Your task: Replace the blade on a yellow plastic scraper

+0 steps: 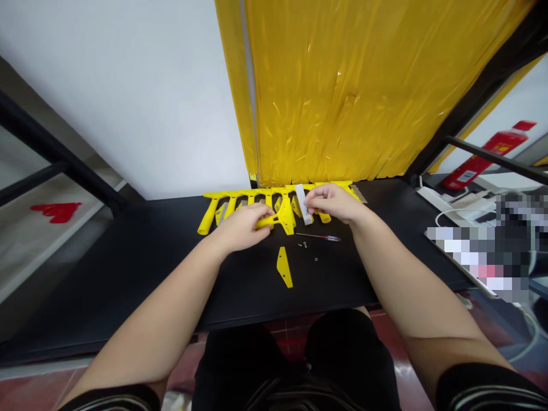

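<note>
My left hand (pixel 245 225) is wrapped round the handle of a yellow scraper (pixel 287 218), whose wide head points right. My right hand (pixel 336 202) pinches a flat, pale strip like a blade (pixel 302 200) and holds it upright just right of that head, apart from it. Nearer to me lies a loose yellow plate (pixel 283 268) with two holes. A screwdriver (pixel 329 238) with a clear handle rests below my right hand. Beside it are small screws (pixel 305 245) and a tiny ring-like part (pixel 316 259). Behind both hands, several more yellow scrapers (pixel 208 217) stand in a row, partly hidden.
The black tabletop (pixel 128 268) meets a white panel (pixel 149 103) and a yellow plastic sheet (pixel 342 103) at the back. Black frame bars (pixel 47 137) flank it. At right are a red bottle (pixel 488 157) and cables; a red gun-shaped object (pixel 57 211) lies at left.
</note>
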The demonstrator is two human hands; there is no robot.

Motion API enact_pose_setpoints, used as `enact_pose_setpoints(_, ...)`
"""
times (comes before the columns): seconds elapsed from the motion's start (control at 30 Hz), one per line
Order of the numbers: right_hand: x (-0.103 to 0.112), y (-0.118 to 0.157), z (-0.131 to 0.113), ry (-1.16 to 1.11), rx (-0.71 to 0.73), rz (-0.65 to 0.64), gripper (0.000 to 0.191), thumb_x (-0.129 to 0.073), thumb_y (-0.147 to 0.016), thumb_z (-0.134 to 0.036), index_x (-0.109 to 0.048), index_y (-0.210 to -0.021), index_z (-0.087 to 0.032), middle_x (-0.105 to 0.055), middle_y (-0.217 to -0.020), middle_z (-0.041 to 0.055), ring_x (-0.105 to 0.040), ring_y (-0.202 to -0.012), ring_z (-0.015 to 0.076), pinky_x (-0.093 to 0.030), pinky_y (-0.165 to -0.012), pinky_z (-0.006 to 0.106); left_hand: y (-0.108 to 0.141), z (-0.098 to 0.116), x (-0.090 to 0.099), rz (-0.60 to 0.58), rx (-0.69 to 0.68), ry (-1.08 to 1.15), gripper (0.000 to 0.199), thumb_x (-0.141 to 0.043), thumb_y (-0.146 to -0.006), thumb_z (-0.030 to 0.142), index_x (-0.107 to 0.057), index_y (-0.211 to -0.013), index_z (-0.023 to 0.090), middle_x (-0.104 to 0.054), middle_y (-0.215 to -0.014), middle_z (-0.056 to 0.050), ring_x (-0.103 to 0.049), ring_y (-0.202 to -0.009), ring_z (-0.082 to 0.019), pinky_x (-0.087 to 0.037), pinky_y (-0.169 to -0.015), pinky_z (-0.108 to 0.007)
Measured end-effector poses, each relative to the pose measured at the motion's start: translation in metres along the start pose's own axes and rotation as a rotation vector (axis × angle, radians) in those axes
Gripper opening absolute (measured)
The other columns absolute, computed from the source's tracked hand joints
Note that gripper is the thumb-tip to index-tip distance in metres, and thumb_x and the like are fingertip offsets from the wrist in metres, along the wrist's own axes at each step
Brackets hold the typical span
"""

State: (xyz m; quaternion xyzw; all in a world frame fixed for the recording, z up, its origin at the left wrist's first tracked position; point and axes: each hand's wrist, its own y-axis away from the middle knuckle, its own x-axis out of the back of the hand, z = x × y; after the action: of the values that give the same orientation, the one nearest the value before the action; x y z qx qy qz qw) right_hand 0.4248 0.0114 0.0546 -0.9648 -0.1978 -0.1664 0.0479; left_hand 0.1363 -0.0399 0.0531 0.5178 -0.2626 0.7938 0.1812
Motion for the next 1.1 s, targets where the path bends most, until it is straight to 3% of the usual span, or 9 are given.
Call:
enact_pose_setpoints(0.13, -0.014, 0.000, 0.017, -0.092, -0.061, 0.015, 0.017, -0.080, -0.075, -0.034, -0.070, -0.073, -0.020, -0.057, -0.060, -0.0026, -0.042, -0.051, 0.0085, -0.029, -0.047, 0.025, 0.009, -0.004, -0.017, 0.015, 0.027, -0.036, 0.027, -0.057, -0.095, 0.028, -0.065, -0.120, 0.023, -0.071, -0.123, -0.008, -0.068, -0.109, -0.027, -0.054, -0.090, -0.042)
enact_pose_setpoints(0.33, -0.027, 0.004, 0.028, -0.217, -0.065, -0.080, 0.025, -0.083, -0.076, -0.038, -0.064, -0.080, -0.022, -0.063, -0.066, -0.0006, -0.060, -0.062, 0.0134, -0.043, -0.047, 0.024, 0.015, 0.001, -0.019, 0.009, 0.028, -0.034, 0.029, -0.056, -0.097, 0.028, -0.064, -0.124, 0.023, -0.071, -0.125, -0.008, -0.069, -0.112, -0.027, -0.056, -0.090, -0.042)
enact_pose_setpoints(0.57, -0.027, 0.007, 0.030, -0.292, 0.020, -0.093, 0.032, -0.083, -0.077, -0.032, -0.056, -0.093, -0.023, -0.064, -0.073, -0.0046, -0.062, -0.063, 0.0123, -0.056, -0.055, 0.026, 0.016, -0.003, -0.020, 0.026, 0.028, -0.026, 0.028, -0.057, -0.096, 0.028, -0.065, -0.122, 0.022, -0.072, -0.123, -0.008, -0.071, -0.108, -0.026, -0.056, -0.091, -0.042)
enact_pose_setpoints(0.77, -0.028, 0.005, 0.032, -0.293, 0.086, -0.108, 0.031, -0.083, -0.076, -0.029, -0.058, -0.093, -0.023, -0.063, -0.079, -0.0035, -0.063, -0.068, 0.0124, -0.059, -0.060, 0.028, 0.016, -0.005, -0.021, 0.039, 0.028, -0.036, 0.028, -0.057, -0.095, 0.029, -0.065, -0.121, 0.023, -0.073, -0.123, -0.008, -0.070, -0.110, -0.027, -0.055, -0.091, -0.042)
enact_pose_setpoints(1.1, -0.026, 0.003, 0.035, -0.222, 0.093, 0.010, 0.028, -0.082, -0.072, -0.026, -0.059, -0.086, -0.021, -0.062, -0.079, -0.0024, -0.057, -0.071, 0.0118, -0.051, -0.070, 0.030, 0.017, -0.006, -0.025, 0.016, 0.028, -0.063, 0.029, -0.058, -0.095, 0.028, -0.065, -0.122, 0.024, -0.073, -0.125, -0.006, -0.070, -0.109, -0.026, -0.055, -0.088, -0.039)
